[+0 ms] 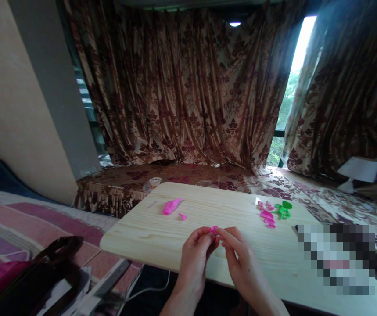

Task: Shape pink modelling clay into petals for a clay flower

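Above the near part of the table, a small piece of pink modelling clay [213, 230] sits between my fingertips. My left hand [197, 248] is closed, pinching it from the left between thumb and fingers. From the right, the closed fingertips of my right hand [239, 250] press against the same piece. Beyond my hands on the left lie a larger pink clay lump [171, 206], drawn out to a point, and a small pink scrap [182, 217]. On the right are several flat pink petal-like pieces [267, 218], small pink-and-white bits [265, 205] and green clay pieces [283, 211].
The pale wooden table [221, 206] has rounded corners. A blurred-out object [339, 256] rests at its right side. Behind it are a clear plastic cup [153, 184], patterned curtains [188, 96] and a white lamp [358, 169]. A dark bag [20, 285] lies at lower left.
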Action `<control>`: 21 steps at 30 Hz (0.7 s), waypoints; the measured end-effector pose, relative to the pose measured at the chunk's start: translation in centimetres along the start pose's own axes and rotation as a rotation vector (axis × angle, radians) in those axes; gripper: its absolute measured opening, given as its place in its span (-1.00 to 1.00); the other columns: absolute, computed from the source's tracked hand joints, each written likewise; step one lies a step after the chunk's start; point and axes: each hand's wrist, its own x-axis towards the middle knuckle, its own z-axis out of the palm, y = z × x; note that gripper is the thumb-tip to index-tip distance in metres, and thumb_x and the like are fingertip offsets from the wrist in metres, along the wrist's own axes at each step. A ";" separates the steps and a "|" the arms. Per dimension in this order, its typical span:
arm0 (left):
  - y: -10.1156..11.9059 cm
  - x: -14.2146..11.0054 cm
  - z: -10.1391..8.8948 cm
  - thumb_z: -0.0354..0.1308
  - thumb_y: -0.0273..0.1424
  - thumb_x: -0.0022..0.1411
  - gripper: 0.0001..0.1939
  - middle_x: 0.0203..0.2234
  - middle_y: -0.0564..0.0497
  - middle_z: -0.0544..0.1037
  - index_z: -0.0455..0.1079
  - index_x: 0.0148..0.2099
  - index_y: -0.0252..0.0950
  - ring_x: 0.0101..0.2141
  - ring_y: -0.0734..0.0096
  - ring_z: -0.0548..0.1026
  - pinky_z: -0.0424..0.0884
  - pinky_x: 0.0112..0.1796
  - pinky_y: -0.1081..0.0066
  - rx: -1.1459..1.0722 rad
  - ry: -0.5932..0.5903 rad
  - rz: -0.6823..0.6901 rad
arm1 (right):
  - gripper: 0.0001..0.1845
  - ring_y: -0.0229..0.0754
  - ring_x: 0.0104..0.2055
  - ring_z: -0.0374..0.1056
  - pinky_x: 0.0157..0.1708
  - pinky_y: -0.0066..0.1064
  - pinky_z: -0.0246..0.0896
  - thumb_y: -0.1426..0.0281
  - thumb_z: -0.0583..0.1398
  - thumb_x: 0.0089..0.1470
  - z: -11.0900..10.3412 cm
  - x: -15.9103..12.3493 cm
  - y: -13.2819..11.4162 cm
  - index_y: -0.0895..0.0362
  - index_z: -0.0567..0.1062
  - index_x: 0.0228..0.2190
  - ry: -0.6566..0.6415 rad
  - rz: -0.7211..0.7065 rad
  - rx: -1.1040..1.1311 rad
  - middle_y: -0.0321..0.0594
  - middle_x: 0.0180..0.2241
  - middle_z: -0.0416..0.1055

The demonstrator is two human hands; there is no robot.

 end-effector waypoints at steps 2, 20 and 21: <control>0.1 -0.1 0.1 0.29 -0.44 -0.06 -0.84 -0.50 -0.01 0.54 0.43 -0.37 -0.37 -0.43 0.46 0.49 0.41 -0.26 0.43 -0.004 -0.013 0.004 | -0.52 -0.19 -0.17 0.27 -0.16 -0.37 0.23 0.61 -0.04 0.11 -0.1 0.1 -0.2 0.01 0.35 0.01 -0.003 -0.002 -0.008 -0.17 -0.19 0.31; 0.7 -0.1 0.9 0.32 -0.46 -0.10 -0.78 -0.56 0.06 0.51 0.38 -0.35 -0.34 -0.47 0.51 0.46 0.39 -0.31 0.47 0.007 0.012 0.032 | -0.69 -0.19 -0.23 0.31 -0.25 -0.39 0.26 0.48 0.02 0.16 -1.1 1.3 -0.5 0.07 0.41 -0.09 0.102 0.023 0.043 -0.18 -0.27 0.35; 0.8 -0.1 1.0 0.32 -0.46 -0.11 -0.77 -0.56 0.06 0.51 0.38 -0.34 -0.34 -0.47 0.52 0.46 0.39 -0.31 0.48 0.016 0.013 0.039 | -0.73 -0.19 -0.25 0.32 -0.29 -0.40 0.26 0.45 0.04 0.15 -1.2 1.5 -0.6 0.08 0.43 -0.13 0.112 0.041 0.034 -0.17 -0.29 0.36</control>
